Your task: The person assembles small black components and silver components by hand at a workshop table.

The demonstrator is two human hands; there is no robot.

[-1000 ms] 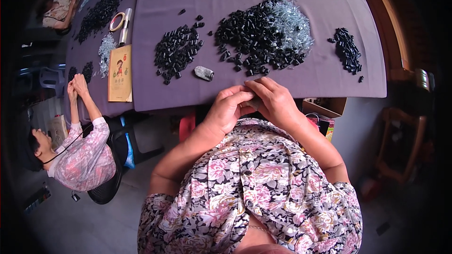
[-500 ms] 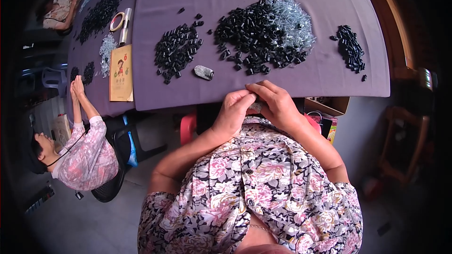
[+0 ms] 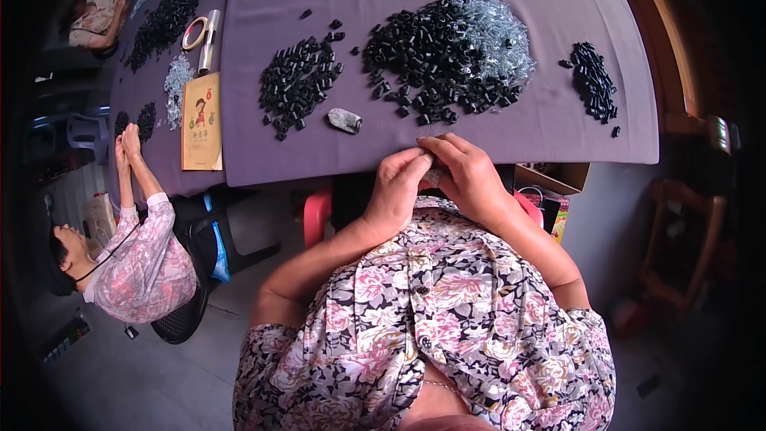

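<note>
My left hand (image 3: 396,191) and my right hand (image 3: 469,172) meet at the table's near edge, fingers pinched together. Whatever lies between the fingertips is too small and covered to make out. Just beyond them on the purple cloth (image 3: 383,156) spreads a large heap of small black tubular pieces (image 3: 423,56), with thin clear pieces (image 3: 499,32) piled on its right side. Left of that heap is a smaller group of black pieces (image 3: 299,84). A grey speckled oblong lump (image 3: 345,120) lies in front of the smaller group, nearest my left hand.
Another group of black pieces (image 3: 594,84) lies at the right. On the adjoining table at left are a yellow booklet (image 3: 202,124), a tape roll (image 3: 194,33) and a clear roll (image 3: 209,44). A co-worker (image 3: 144,263) sits there. An open cardboard box (image 3: 558,177) is below the table edge at right.
My hands stay together in nearly the same place, with only slight finger movement. The view has shifted a little; the piles look unchanged.
</note>
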